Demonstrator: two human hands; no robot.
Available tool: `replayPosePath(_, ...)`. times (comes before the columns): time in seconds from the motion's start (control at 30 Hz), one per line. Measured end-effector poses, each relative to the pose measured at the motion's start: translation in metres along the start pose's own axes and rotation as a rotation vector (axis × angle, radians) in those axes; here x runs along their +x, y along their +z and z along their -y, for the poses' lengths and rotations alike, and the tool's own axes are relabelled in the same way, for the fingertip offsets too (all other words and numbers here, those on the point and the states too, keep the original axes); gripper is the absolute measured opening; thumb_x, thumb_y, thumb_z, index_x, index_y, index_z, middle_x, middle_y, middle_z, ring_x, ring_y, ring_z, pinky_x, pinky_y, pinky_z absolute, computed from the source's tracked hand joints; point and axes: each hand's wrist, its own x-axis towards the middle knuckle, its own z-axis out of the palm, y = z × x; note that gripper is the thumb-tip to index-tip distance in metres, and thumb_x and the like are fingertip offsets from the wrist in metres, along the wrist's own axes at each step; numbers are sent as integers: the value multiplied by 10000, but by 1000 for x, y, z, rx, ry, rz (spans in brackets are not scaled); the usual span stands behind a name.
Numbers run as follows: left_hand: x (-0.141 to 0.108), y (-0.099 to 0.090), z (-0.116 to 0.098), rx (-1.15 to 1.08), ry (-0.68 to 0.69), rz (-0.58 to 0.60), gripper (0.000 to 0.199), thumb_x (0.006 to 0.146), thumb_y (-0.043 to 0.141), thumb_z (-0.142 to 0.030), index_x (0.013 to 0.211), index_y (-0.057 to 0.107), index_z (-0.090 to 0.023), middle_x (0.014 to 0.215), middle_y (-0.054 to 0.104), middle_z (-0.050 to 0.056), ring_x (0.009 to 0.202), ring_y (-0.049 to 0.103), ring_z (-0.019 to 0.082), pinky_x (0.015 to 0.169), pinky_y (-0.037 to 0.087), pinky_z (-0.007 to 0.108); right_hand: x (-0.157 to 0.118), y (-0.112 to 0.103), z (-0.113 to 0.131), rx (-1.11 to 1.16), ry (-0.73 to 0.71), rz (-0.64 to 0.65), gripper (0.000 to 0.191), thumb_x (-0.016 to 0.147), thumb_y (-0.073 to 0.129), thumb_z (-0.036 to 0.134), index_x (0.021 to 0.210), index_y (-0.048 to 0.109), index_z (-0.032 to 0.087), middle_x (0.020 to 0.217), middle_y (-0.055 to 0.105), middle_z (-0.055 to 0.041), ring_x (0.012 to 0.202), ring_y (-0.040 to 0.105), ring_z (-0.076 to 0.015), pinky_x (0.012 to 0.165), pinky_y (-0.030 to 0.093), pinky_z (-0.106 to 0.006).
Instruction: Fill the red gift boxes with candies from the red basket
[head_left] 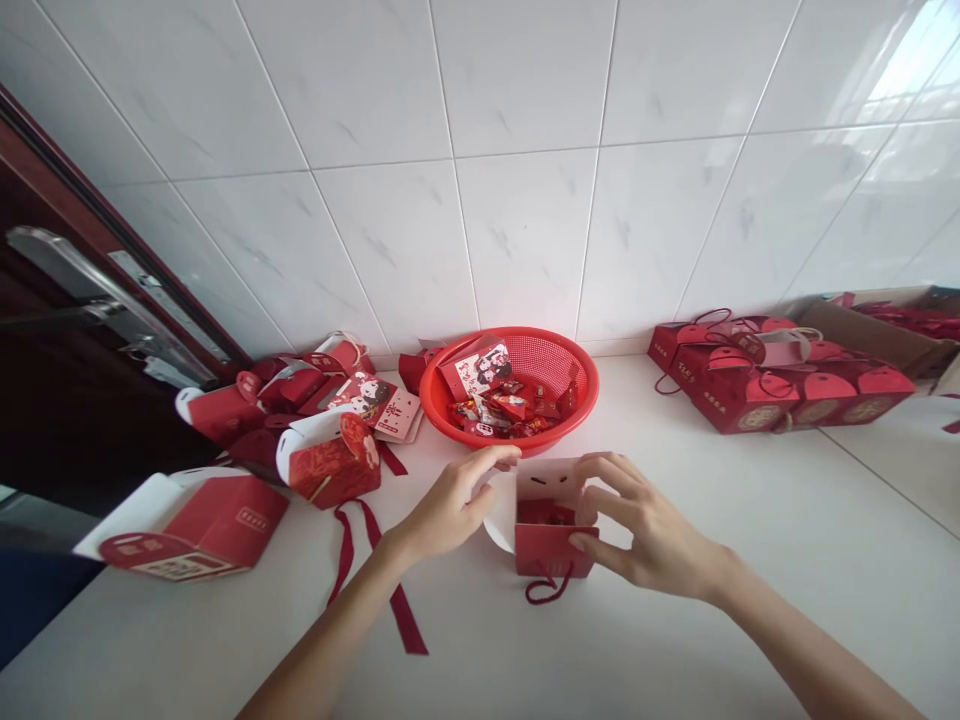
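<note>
A small red gift box (555,548) with a white inside stands on the counter before me, its top spread apart. A dark red cord loop (549,592) hangs at its front, and dark red contents show inside, too shaded to name. My right hand (637,520) grips the box's right side, thumb at the front corner and fingers over the side flap. By the left flap, my left hand (457,500) has its index finger stretched toward the box's back corner and its thumb apart. Just behind is a red plastic basket (577,365) of wrapped candies (517,405).
Several part-folded red boxes (225,525) lie at the left, with a dark red ribbon (409,610) near them. Closed red boxes (772,385) stand in rows at the right beside a cardboard carton (855,335). A tiled wall backs the counter; a door handle (97,300) is at left.
</note>
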Motion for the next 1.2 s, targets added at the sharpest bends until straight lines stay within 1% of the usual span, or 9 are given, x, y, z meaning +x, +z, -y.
replayPosePath(0.17,0,8,0,-4,91,34,657,771,383,-1,1341,599,-245,1386,632,40,1296,567,187,1129,433,362,-2,-8,-4,-70,25,-39,94,907,639,295,905,589,215,967,605,-92,908,558,-236,808,519,-428)
replayPosePath(0.3,3,11,-1,7,112,55,526,796,398,-21,1133,737,-239,1381,636,46,1301,570,208,1122,443,372,-8,-13,-9,-187,49,-53,90,944,587,279,915,651,223,1003,597,-102,937,576,-239,846,516,-450)
replayPosePath(0.43,2,12,-4,4,46,129,424,870,415,-104,1056,778,-222,1456,579,56,1331,545,246,1128,428,403,-16,-2,-17,-250,157,-126,82,935,597,274,874,617,223,1086,610,-116,982,611,-255,838,548,-441)
replayPosePath(0.5,1,16,-8,-25,-4,150,366,929,434,-198,1044,781,-207,1473,561,73,1329,544,266,1108,441,405,-19,9,-19,-259,205,-186,66,935,587,263,992,605,234,1186,604,-128,1038,627,-266,852,564,-439)
replayPosePath(0.67,-3,36,-17,-30,-35,29,248,918,583,-379,950,759,-207,1306,661,94,1248,591,286,1047,474,394,-23,32,-20,-211,285,-296,382,941,568,270,1311,474,260,1327,573,-141,1119,650,-278,861,593,-432)
replayPosePath(0.83,0,56,-15,39,54,-155,335,998,447,-414,1071,686,-190,1139,702,102,1094,645,240,951,515,375,-19,36,-14,-127,234,-361,171,953,579,256,1124,583,254,1042,696,-83,919,686,-231,778,601,-385)
replayPosePath(0.93,9,65,-16,100,109,-209,376,1022,395,-420,1204,626,-185,1181,694,116,1124,629,246,989,494,411,-17,34,-10,-80,164,-315,121,960,569,234,1061,636,243,1038,718,-86,951,676,-229,795,603,-383)
replayPosePath(1.07,25,76,-23,210,187,-156,402,1044,343,-420,1252,598,-190,1201,680,115,1131,615,250,999,482,431,-19,32,-8,104,163,-256,201,985,480,199,1046,668,236,1134,712,-100,1042,674,-219,829,604,-354)
replayPosePath(1.2,35,80,-27,267,140,-47,344,1038,371,-326,1237,633,-224,1200,682,87,1117,634,231,969,510,393,-27,31,-12,283,342,-330,197,986,474,286,966,662,228,1098,708,-95,991,692,-208,850,599,-350)
